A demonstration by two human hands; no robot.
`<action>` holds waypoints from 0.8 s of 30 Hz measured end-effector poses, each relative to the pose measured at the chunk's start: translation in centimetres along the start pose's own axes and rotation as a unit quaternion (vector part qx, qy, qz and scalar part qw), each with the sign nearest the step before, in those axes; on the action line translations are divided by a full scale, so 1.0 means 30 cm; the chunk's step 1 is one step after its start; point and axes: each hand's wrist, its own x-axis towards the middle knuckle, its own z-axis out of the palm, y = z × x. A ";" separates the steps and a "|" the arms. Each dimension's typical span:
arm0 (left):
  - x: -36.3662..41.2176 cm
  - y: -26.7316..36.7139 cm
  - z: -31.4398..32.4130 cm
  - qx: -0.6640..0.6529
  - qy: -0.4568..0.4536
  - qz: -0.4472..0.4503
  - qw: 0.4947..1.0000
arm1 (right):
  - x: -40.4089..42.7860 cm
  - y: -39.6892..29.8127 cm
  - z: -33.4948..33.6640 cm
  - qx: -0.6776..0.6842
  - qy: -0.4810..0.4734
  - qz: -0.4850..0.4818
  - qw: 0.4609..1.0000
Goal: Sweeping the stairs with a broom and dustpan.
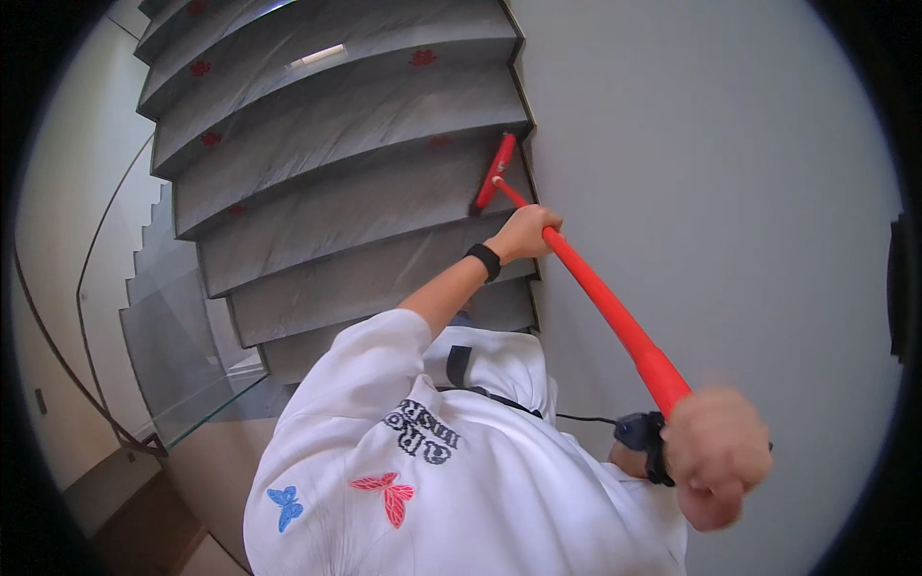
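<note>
A red broom [601,288] slants from the stairs down to the lower right, alongside the wall. My left hand [529,232], with a black band at the wrist, is closed around the lower part of the handle near the head. Blurred by motion, my right hand [717,457] grips the thicker top end of the handle. The narrow red broom head [497,175] lies across a grey stone stair tread [374,191], close to the wall side. Its bristles are mostly hidden beneath it.
A pale wall [691,180] runs along the right of the stairs. At the left are a glass panel [180,345] and a dark curved handrail [61,353]. Red decorations [423,57] mark several risers. A cable [585,418] reaches the device at my right wrist.
</note>
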 end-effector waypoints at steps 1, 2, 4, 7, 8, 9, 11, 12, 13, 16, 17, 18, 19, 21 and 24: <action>-0.029 0.027 -0.027 0.026 0.007 -0.004 1.000 | -0.005 -0.035 -0.023 0.021 -0.008 -0.001 1.000; -0.040 0.044 -0.055 0.051 0.013 -0.003 0.999 | -0.009 -0.056 -0.038 0.037 -0.016 -0.004 0.999; -0.055 0.050 -0.106 0.068 -0.024 -0.020 0.997 | -0.034 -0.054 -0.049 0.062 0.053 -0.001 0.997; -0.043 0.034 -0.170 0.090 -0.105 -0.007 0.990 | -0.091 -0.031 -0.004 0.068 0.171 0.010 0.983; -0.037 0.020 -0.190 0.098 -0.143 0.015 0.985 | -0.119 -0.017 0.029 0.057 0.214 0.020 0.975; -0.033 -0.005 -0.207 0.147 -0.185 0.011 0.972 | -0.151 0.000 0.058 0.057 0.215 0.021 0.975; -0.034 -0.055 -0.219 0.168 -0.220 0.025 0.961 | -0.234 0.035 0.120 0.009 0.224 0.058 0.973; -0.024 -0.075 -0.205 0.185 -0.257 0.045 0.947 | -0.283 0.047 0.142 0.000 0.251 0.061 0.966; -0.013 -0.096 -0.182 0.190 -0.277 0.049 0.941 | -0.339 0.066 0.162 -0.009 0.279 0.063 0.958; 0.016 -0.191 -0.074 0.221 -0.337 0.099 0.910 | -0.534 0.182 0.219 -0.011 0.342 0.025 0.939; 0.019 -0.215 -0.012 0.215 -0.350 0.116 0.904 | -0.605 0.208 0.251 -0.053 0.368 0.029 0.928; -0.009 -0.239 0.031 0.210 -0.368 0.108 0.899 | -0.642 0.219 0.280 -0.085 0.388 0.034 0.917; -0.041 -0.261 0.071 0.206 -0.386 0.098 0.894 | -0.656 0.217 0.298 -0.091 0.398 0.033 0.912; -0.133 -0.255 0.149 0.180 -0.374 0.112 0.903 | -0.673 0.186 0.323 -0.082 0.427 0.038 0.900; -0.196 -0.228 0.190 0.158 -0.367 0.129 0.908 | -0.691 0.095 0.345 -0.118 0.431 0.025 0.894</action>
